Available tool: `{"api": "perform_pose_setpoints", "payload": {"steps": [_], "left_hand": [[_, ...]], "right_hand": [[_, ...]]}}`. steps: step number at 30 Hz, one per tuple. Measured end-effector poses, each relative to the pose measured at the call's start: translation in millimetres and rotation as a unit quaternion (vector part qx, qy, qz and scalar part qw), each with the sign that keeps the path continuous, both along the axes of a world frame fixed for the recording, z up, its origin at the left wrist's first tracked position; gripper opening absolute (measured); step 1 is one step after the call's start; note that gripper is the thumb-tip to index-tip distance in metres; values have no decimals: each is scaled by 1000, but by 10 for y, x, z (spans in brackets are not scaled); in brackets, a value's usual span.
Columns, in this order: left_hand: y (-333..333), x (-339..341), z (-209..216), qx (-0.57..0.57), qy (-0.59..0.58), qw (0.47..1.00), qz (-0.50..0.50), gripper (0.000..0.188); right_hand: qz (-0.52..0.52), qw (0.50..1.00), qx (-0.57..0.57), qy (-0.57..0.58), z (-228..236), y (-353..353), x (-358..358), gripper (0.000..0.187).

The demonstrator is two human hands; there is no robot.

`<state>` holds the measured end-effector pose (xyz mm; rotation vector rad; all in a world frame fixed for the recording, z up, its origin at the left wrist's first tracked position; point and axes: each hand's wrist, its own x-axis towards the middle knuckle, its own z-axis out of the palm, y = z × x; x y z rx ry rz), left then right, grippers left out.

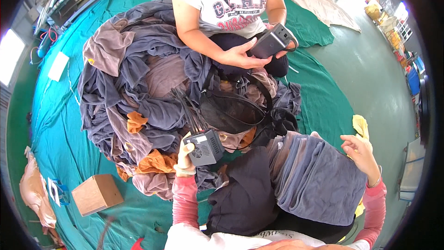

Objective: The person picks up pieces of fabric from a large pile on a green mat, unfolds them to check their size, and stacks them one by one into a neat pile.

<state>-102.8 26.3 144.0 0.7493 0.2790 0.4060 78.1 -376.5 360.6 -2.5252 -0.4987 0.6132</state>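
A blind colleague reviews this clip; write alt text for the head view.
The person's left hand holds a small dark grey boxy device above a pile of grey, brown and orange garments on a green sheet. Their right hand hovers open beside folded grey cloth on their lap.

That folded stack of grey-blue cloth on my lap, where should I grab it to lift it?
Judging by its pose, take the folded stack at its layered edge nearest your right hand, coming from the right; the layers fan open there, so fingers can probably pinch them all together.
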Motion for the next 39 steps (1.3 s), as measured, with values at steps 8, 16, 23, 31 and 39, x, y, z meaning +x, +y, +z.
{"api": "perform_pose_setpoints", "payload": {"steps": [8, 16, 23, 31, 39], "left_hand": [[-18, -71, -92, -6, 3, 1000, 14, 54], [4, -75, -144, -7, -7, 999, -32, 59], [-19, -56, -186, 28, 20, 999, 2, 64], [-23, 76, 46, 105, 15, 994, -29, 66], [-149, 191, 425, 277, 3, 958, -75, 55]], "right_hand": [[-22, 999, 27, -16, -98, -138, -1, 28], [-5, 1000, 3, 4, -37, -22, 11, 30], [-34, 999, 32, 20, -6, 61, 39, 29], [115, 981, 107, -116, 136, 797, 109, 27], [410, 891, 178, -81, -170, 1787, 112, 45]]}}
